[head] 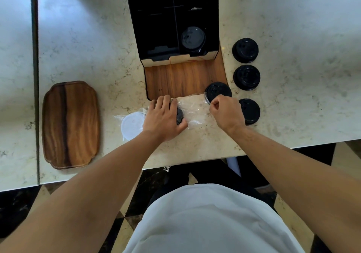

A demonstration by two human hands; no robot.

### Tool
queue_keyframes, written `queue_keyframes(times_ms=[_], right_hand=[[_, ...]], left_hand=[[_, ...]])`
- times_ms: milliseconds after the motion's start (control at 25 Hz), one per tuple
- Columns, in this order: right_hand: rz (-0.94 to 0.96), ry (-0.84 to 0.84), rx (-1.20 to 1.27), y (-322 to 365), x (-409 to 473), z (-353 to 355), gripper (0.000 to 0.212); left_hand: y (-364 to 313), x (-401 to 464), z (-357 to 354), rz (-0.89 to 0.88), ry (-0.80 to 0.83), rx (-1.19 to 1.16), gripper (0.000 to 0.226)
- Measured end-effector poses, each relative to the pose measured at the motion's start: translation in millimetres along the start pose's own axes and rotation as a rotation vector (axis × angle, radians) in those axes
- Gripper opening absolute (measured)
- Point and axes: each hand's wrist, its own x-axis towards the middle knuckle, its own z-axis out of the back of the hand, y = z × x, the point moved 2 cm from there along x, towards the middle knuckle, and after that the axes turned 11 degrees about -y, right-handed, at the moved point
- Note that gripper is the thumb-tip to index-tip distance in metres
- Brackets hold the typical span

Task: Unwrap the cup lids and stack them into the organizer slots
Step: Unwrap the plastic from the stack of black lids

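The left hand (pixel 165 116) pressed down on a dark stack of wrapped black plastic cup lids (pixel 180 115), its grip clamped over them to pin them to the pale marble bench (pixel 88 47), while the right hand (pixel 224 110) pinched the clear plastic wrap (pixel 192 109), fingers together, likely to pull it away. Three loose black lids (pixel 245 50) sat in a line at the right, a fourth (pixel 217 91) by the right knuckles (probably just freed). One lid stack (pixel 193 38) already stood in the black organizer's (pixel 156 28) right slot; one white lid (pixel 132 124) waited wrapped beside one wooden tray (pixel 70 123).
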Motion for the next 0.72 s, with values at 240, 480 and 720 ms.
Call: queue_keyframes(times_ms=[240,480,720], right_hand=[[-0.026,-0.020,0.031,2.3,-1.5,1.7,0.018],[-0.067,-0.128,0.160,4.4,-6.5,5.0,0.013],[0.218,0.005,0.239,37.9,-10.3,2.8,0.017]], left_hand=[[-0.1,-0.3,0.2,0.001,0.007,0.004,0.074],[2.1,3.8,6.3,-0.025,0.098,-0.027,0.082],[5.1,10.1,18.2,-0.040,0.174,-0.056,0.104]])
